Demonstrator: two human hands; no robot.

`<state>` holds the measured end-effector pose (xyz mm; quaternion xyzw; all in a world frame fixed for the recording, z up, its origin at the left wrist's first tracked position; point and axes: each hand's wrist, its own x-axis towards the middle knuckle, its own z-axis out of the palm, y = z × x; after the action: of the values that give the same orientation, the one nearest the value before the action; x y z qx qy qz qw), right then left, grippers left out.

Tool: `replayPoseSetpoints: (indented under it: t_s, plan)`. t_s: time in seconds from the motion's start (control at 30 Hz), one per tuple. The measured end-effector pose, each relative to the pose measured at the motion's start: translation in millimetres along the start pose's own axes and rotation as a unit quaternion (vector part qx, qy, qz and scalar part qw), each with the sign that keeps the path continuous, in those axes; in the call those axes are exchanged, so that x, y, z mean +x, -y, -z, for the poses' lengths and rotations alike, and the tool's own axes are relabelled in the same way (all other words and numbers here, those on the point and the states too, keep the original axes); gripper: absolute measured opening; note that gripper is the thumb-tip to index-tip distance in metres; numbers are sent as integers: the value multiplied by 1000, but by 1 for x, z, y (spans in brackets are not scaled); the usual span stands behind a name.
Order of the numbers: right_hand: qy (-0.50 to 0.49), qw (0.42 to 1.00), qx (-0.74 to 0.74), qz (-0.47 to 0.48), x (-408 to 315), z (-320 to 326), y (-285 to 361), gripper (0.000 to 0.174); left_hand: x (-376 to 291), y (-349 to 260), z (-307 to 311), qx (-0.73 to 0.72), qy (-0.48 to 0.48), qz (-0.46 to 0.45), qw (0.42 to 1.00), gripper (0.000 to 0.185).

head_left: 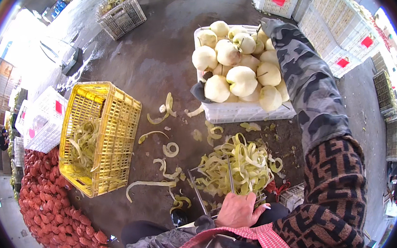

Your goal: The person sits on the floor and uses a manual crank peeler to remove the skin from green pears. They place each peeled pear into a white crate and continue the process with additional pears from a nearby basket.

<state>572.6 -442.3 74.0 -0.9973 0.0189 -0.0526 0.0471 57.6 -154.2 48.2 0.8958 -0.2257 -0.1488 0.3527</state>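
Observation:
My left hand [239, 210] is low in the middle, back up, at the lower end of a thin metal rod [230, 174]. Its fingers bend down out of sight, so a grip on the rod cannot be confirmed. Something small and white is at the thumb tip. Beyond it lies a heap of long pale-green peel strips [240, 162]. My right arm, in a camouflage sleeve cover [310, 73], reaches along the right side of a white plastic crate [246, 111]. Peeled pears [241, 81], some with stems, are piled in that crate. My right hand is hidden at its far corner.
A yellow crate [115, 137] holding peels stands tilted at left, beside red-wrapped produce [57, 219] and white crates [46, 118]. Peel scraps [170, 149] litter the wet floor. Stacked white crates [330, 26] rise at upper right; another crate [122, 18] stands farther off.

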Motion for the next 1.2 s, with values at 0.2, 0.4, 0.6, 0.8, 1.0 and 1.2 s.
replayPoseSetpoints:
  t_s: [0.2,0.4,0.6,0.8,1.0,1.2]
  plan:
    - [-226,955,192,-5,-120,66,-19,45,3,-3,0,-6,-15,-17,1000,47]
    - [-224,860,456,-55,-449,53,-57,33,-3,-8,-1,59,-93,-42,993,42]
    - [-197,780,440,-400,-754,4,-113,39,2,-3,-13,115,-88,-29,989,51]
    - [-126,811,135,-555,-861,73,-191,63,6,8,-10,150,-58,26,987,52]
    - [215,859,18,-464,-842,61,-262,79,-14,2,-18,-56,-145,9,988,36]
    - [77,860,163,-478,-836,73,-252,63,-84,-38,12,-67,-192,-4,979,41]
